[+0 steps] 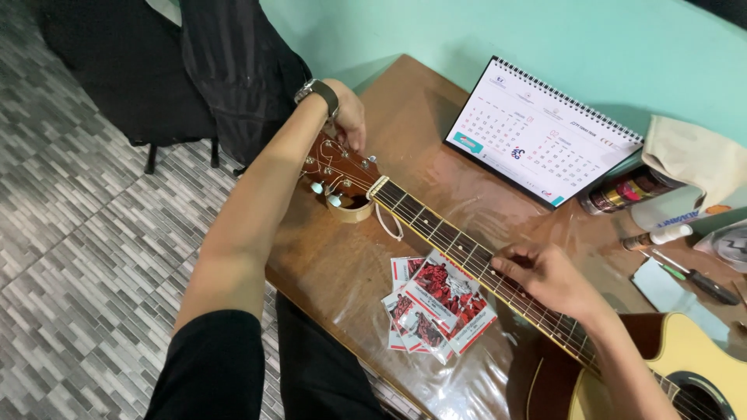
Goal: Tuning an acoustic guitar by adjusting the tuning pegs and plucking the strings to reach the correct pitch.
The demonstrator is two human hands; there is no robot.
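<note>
Small repair bench, home or shop: wooden table (342, 264), desk calendar (537, 132) at 1 o'clock, screwdriver (696, 281) at 3 o'clock, tiled floor (85, 233).

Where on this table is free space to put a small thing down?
Bare table lies between the headstock and the string packets, and between the guitar neck and the calendar. The right end by the screwdriver is crowded.

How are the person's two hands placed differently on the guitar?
The left hand is at the headstock, fingers at the tuning pegs, while the right hand lies farther along on the fretboard, fingers pressing the strings. The left hand has a wristwatch on its wrist; the right wrist is bare. The left arm stretches out straight; the right arm comes in from the lower right. Both hands are bare and touch the same guitar, which lies flat on the wooden table.
</note>
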